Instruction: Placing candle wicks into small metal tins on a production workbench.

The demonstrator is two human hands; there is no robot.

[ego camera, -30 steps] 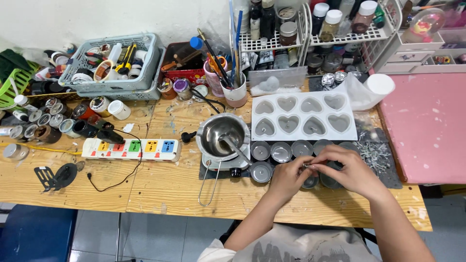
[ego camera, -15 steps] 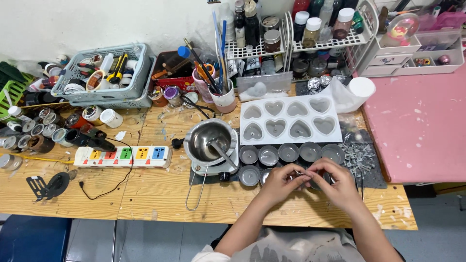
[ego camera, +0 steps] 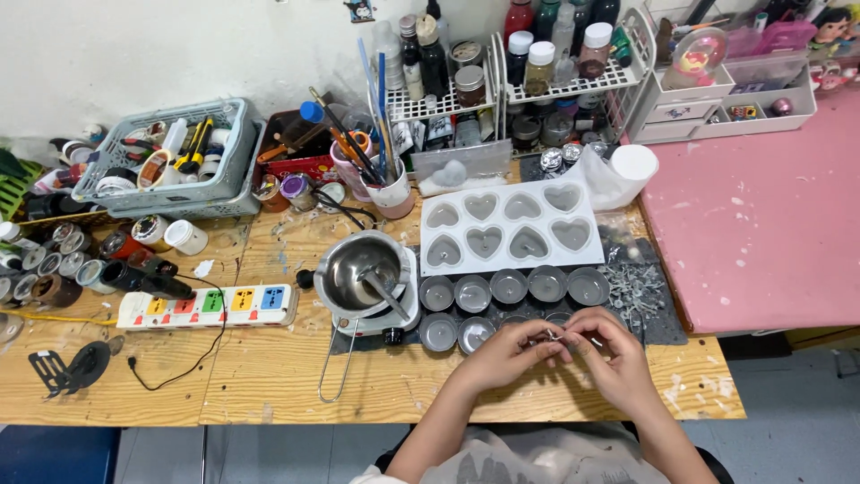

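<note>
Far left: grey plastic basket (ego camera: pixel 170 193) crammed with tape rolls and tools, slatted walls, matte finish. Below it, a white power strip (ego camera: pixel 210 305) with coloured sockets, lying flat on the scuffed, paint-speckled wooden tabletop (ego camera: pixel 269 376).

Moving along: shiny steel melting pot (ego camera: pixel 358 273), round and dented-looking, sitting on a small white hotplate with a long wire handle hanging off the front. Next to that, a floppy white silicone mould (ego camera: pixel 511 229) with heart-shaped wells, greyish inside. Just in front of it, rows of round metal tins (ego camera: pixel 511 287), dull grey and shallow, on a dark mat.

Now the hands. Barely any change from half a second back: same spot at the front edge, just in front of the tins, fingertips a touch closer together. Nothing put down, nothing new picked up, so same fiddly work going on.

Left hand (ego camera: pixel 506 354) curled, grip pressed together on a small metal bit (ego camera: pixel 560 336). Right hand (ego camera: pixel 618 358) meeting it from the other side, grip pinching the same bit. Too tiny to tell exactly what, but thin and silvery, held just above the tabletop edge.

Right of the tins, a loose heap of little metal tabs (ego camera: pixel 632 287), spiky and glinting. Then a pink surface (ego camera: pixel 761 224), smooth with white flecks.
</note>
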